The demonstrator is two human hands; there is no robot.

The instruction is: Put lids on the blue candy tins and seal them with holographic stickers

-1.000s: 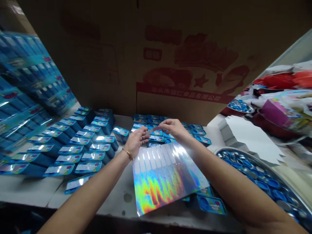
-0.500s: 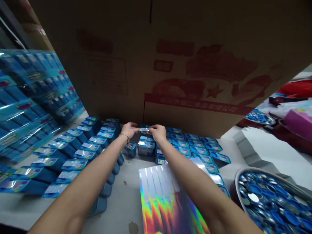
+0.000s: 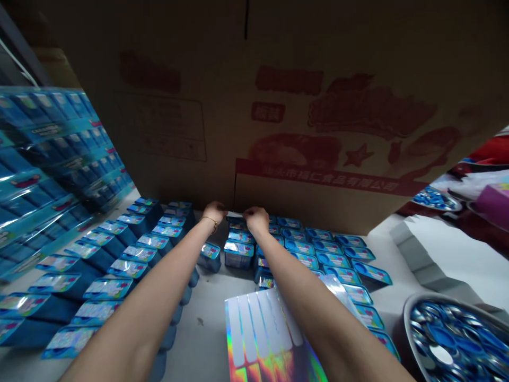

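My left hand (image 3: 215, 211), with a bracelet at the wrist, and my right hand (image 3: 256, 218) are at the far end of the rows, close to a large cardboard box. Between them they pinch the two ends of a thin sticker strip (image 3: 234, 214), seen nearly edge-on. Just below the strip stand small blue tubs (image 3: 238, 249) with shiny printed tops. Under my right forearm lies a holographic sticker sheet (image 3: 260, 323) with several pale bare strips on it. Fingertips of both hands are partly in shadow.
The printed cardboard box (image 3: 191, 127) forms a wall behind the hands. Rows of blue tubs (image 3: 115, 286) stand left, with stacked packs (image 3: 51, 154) beyond. More tubs (image 3: 332, 259) fill the right side. A metal basin (image 3: 409, 329) of blue-and-silver lids stands at front right.
The view has tilted slightly, so the tubs and sheet appear lower. Both hands still hold the strip at the far end; it now shows thinner, more edge-on.
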